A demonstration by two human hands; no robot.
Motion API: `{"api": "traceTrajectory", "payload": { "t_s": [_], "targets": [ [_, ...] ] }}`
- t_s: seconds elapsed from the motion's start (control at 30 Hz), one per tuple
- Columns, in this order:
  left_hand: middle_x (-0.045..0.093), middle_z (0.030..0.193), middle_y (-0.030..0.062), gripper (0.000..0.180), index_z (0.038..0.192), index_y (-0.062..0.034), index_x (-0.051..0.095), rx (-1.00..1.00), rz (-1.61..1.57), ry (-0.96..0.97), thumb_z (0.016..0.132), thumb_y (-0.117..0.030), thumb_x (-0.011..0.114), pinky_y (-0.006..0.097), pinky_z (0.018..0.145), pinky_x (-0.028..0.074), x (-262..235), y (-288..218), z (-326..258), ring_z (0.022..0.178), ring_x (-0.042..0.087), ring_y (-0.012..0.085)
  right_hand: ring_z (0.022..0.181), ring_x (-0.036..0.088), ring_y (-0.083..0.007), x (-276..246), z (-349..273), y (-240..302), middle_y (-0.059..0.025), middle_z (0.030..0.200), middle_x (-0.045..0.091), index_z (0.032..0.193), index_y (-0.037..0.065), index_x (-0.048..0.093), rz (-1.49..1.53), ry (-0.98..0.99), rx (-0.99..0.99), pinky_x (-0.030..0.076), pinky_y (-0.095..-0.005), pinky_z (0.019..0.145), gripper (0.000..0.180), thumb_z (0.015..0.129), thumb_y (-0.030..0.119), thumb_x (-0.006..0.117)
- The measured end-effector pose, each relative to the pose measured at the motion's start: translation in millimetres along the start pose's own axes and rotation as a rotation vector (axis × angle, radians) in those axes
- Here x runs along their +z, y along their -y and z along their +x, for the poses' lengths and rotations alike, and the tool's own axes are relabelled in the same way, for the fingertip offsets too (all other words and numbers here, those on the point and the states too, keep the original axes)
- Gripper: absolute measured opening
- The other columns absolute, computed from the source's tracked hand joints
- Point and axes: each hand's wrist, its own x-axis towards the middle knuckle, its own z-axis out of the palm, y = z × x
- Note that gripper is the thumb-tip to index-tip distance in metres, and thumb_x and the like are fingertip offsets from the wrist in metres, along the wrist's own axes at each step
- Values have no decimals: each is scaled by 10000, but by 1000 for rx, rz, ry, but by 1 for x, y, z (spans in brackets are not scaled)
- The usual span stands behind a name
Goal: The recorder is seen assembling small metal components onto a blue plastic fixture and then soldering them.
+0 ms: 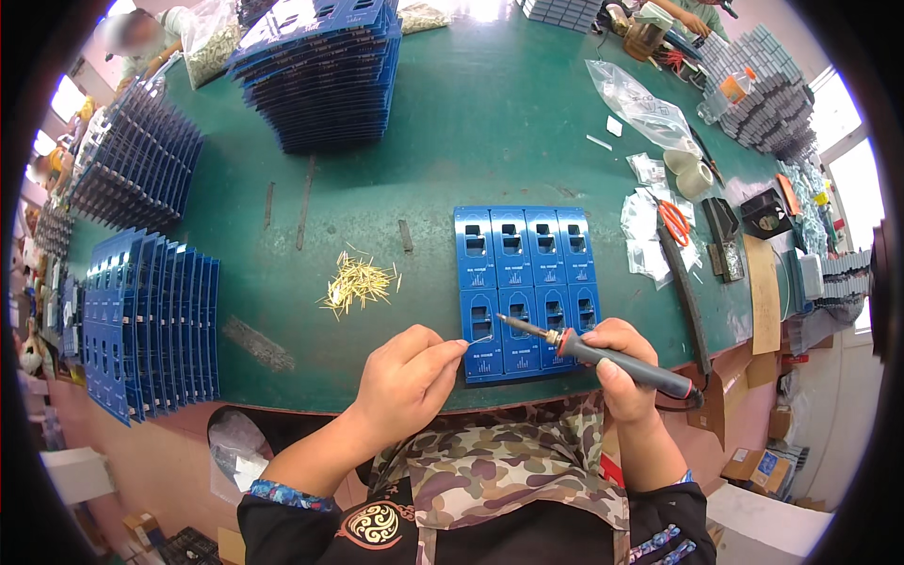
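My right hand point(623, 365) grips a soldering iron point(603, 356) with a dark grey handle. Its metal tip points left, over the lower row of a blue circuit board panel point(505, 363). The panel lies flat, divided into several sections with rectangular cutouts. At the panel's left edge my left hand point(411, 377) is closed, thumb and forefinger pinching a thin, pale, pin-like piece point(478, 339) that reaches over the board. Whether the iron's tip touches the board I cannot tell. To the left of the panel lies a loose heap of thin yellow pins point(358, 282).
Tall stacks of blue panels point(320, 85) stand at the far side and the left edge point(151, 325). On the right lie orange-handled scissors point(674, 222), plastic bags point(642, 104), a tape roll point(695, 179) and a small black fan point(765, 213). Other people work across the green table point(443, 160).
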Motion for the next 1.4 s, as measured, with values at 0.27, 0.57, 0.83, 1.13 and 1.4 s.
{"api": "traceTrajectory", "payload": {
  "t_s": [0.27,0.57,0.83,1.13,1.4],
  "targets": [
    [577,744,103,201,932,-15,653,-3,21,21,748,64,672,320,523,453,3,2,1,615,572,235,642,576,-187,0,-3,-4,-137,778,650,916,-39,664,24,-66,87,457,-300,605,225,785,138,620],
    [573,734,103,206,939,-16,647,-3,40,29,749,61,672,322,521,454,4,2,2,607,571,239,637,594,-192,1,0,-2,-133,759,659,915,-35,665,-16,-31,85,468,-303,598,199,775,100,625],
    [574,749,106,214,943,-21,647,-2,54,43,745,54,674,333,527,458,4,2,3,620,577,245,628,591,-195,1,1,-2,-133,749,657,916,-38,663,-24,-22,83,469,-305,598,206,773,106,627],
    [576,743,103,212,941,-17,647,-10,32,5,745,63,670,332,524,455,3,1,1,617,575,244,649,603,-171,0,-6,-4,-130,792,653,939,-47,666,115,-124,164,485,-286,612,227,793,120,620],
    [577,742,101,215,936,-23,651,9,45,44,740,60,676,331,523,454,5,4,2,614,575,242,632,551,-157,2,-3,-5,-122,773,598,919,-71,645,34,-64,123,452,-251,552,319,817,231,642]
  ]
}}
